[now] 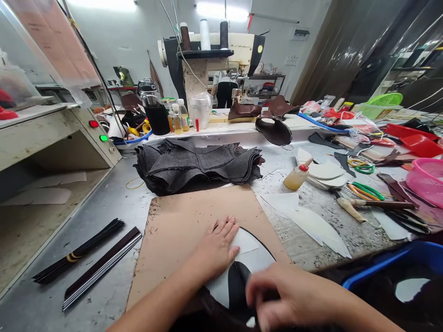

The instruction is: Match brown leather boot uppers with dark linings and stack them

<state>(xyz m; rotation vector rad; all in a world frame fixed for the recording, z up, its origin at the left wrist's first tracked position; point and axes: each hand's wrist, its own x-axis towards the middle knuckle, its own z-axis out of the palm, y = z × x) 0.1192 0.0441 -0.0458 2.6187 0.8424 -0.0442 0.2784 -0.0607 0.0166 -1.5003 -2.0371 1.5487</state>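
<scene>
My left hand (216, 246) lies flat, fingers stretched out, on a white curved lining piece (254, 258) that sits on a dark leather shoe part (238, 288). Both rest on a brown cardboard mat (183, 230) at the bench's front. My right hand (290, 295) is lower right, fingers curled down onto the dark leather; motion blur hides what the fingertips pinch. A stack of dark grey felt pieces (197, 163) lies just beyond the mat.
Black strip bundles (90, 258) lie to the left. White cut pieces (311, 223), a glue bottle (296, 176), a brush (351, 208) and rubber bands (367, 190) sit to the right. A blue bin (415, 258) is at lower right, a pink basket (427, 180) further right, a sewing machine (214, 55) behind.
</scene>
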